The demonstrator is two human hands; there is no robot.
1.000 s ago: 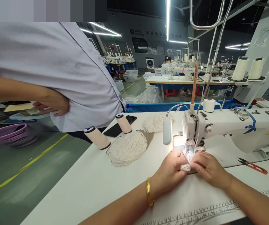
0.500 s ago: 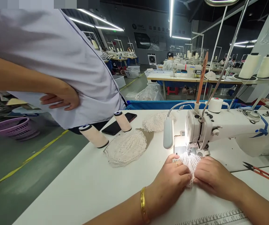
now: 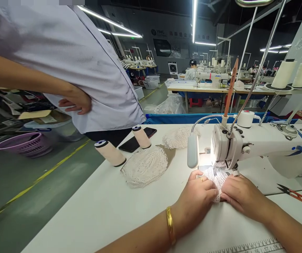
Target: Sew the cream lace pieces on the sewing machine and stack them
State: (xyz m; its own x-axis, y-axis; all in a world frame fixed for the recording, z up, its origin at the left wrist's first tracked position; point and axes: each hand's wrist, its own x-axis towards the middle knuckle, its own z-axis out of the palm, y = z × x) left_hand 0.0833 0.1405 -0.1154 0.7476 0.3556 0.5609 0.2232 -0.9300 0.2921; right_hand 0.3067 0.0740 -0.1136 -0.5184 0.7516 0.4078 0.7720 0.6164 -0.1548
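A piece of white openwork knit fabric (image 3: 217, 179) lies under the needle area of the white sewing machine (image 3: 223, 144), lit by its lamp (image 3: 192, 151). My left hand (image 3: 197, 193) grips the fabric's left side, fingers curled, with a ring and a gold bracelet on that arm. On the right side of the same fabric, my right hand (image 3: 237, 193) is closed with its fingertips at the edge. The hands nearly meet around the fabric's near end. The presser foot is partly hidden by glare.
Two knit pieces, one nearer (image 3: 145, 167) and one farther (image 3: 178, 137), lie left of the machine. Two thread cones (image 3: 110, 153) stand by a black phone (image 3: 130, 143). Thread snips (image 3: 297, 195) and a ruler (image 3: 258, 246) are at right. A person (image 3: 95, 70) stands at the left.
The fabric has moved slightly farther under the machine, with both hands following it. The whole view has shifted a little to the left.
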